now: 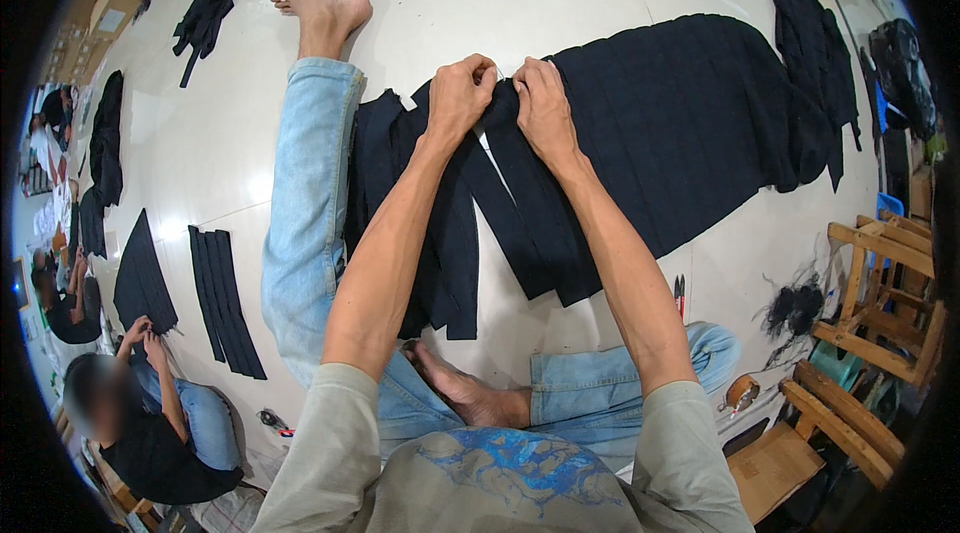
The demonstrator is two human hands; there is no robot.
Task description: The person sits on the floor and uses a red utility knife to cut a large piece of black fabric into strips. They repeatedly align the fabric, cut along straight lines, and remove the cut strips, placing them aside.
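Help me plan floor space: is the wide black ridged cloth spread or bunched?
Mostly spread: the wide black ridged cloth lies broad over pale floor; its right end looks bunched.

No legible words, labels, brands, numbers or signs on anything in view.

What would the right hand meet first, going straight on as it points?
Past the dark cloth at its fingertips, the right hand has a seemingly free way over pale floor as far as shown; depth is unclear.
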